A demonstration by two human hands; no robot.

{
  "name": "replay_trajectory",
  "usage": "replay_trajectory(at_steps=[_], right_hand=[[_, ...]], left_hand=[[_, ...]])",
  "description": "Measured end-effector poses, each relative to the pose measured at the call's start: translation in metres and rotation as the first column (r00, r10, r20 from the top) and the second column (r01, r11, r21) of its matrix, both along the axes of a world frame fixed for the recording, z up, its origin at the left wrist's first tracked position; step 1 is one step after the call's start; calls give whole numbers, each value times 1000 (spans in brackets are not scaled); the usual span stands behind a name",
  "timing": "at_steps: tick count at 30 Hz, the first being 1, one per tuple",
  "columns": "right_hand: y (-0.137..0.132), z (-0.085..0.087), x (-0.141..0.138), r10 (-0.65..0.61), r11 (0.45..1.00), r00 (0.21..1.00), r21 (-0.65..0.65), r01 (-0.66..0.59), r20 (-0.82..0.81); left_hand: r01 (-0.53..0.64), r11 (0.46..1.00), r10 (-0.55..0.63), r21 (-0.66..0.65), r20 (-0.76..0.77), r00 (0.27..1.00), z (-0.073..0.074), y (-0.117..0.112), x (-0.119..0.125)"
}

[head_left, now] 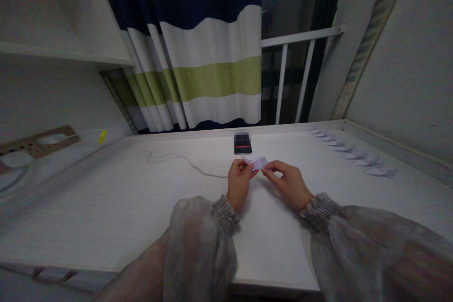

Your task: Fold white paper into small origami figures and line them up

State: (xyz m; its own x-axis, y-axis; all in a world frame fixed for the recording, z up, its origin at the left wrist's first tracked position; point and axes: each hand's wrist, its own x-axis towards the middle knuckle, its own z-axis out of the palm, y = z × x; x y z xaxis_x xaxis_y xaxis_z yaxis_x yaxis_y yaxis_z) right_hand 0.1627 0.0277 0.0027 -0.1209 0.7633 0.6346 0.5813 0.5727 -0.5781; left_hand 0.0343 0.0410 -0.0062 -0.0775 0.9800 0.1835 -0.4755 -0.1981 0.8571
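Note:
Over the middle of a white table (106,207), my left hand (239,181) and my right hand (288,181) pinch a small folded piece of pale paper (260,163) between them. Each hand grips one side, fingers closed on it. The paper is held just above the tabletop. A ring shows on my left hand. Loose grey sleeves cover both forearms. Directly behind the paper lies a dark phone (242,144) with a white cable (177,158) running off to the left.
A row of several small folded paper pieces (354,153) lies along the table's right side near the wall. A striped curtain (205,56) and a white railing (300,37) stand behind the table. A shelf (53,23) juts out at upper left.

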Motion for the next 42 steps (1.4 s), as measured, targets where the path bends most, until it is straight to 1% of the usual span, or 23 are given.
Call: replay_trajectory(at_steps=[3,6,10,12,16,20,22,26,30,33,37,40,42], right_hand=[[1,-2,0,4,998,998,-67,-8,-60],[3,-3,1,31,997,995,-67,-37,-95],[2,-3,0,39,995,991,-91,-50,-124],[1,-2,-1,42,991,984,-120,-64,-176],[0,-1,-3,69,975,944,-179,-132,-322],[2,-2,-3,80,959,911,-218,-181,-404],[4,-3,-3,75,950,886,-237,-202,-457],[6,-4,-4,89,930,826,-252,-269,-557],[6,-4,-3,86,924,812,-260,-282,-577],[5,-3,-4,59,915,785,-280,-289,-617],[4,1,-5,17,888,725,-323,-328,-689],[3,4,-5,-9,842,685,-375,-388,-728],[3,4,-6,-30,810,690,-422,-407,-723]], left_hand=[[52,999,-52,14,-2,999,0,-1,0],[85,995,-84,45,-23,996,1,-2,-1],[91,995,-89,41,-42,995,1,-2,-2],[85,996,-84,26,-50,995,1,-2,-2],[20,1000,-20,0,-130,991,2,-2,-2],[-27,1000,27,7,-161,987,5,-3,-1],[-30,1000,30,2,-146,989,5,-4,-1],[7,1000,-8,-5,-93,996,5,-4,-1],[26,1000,-27,-14,-82,996,5,-3,-2],[7,1000,-9,-18,-102,995,5,-2,-2],[-39,999,37,-17,-128,991,3,0,-3],[-59,998,57,-16,-129,990,0,3,-4],[-67,998,64,-19,-128,990,-1,4,-5]])
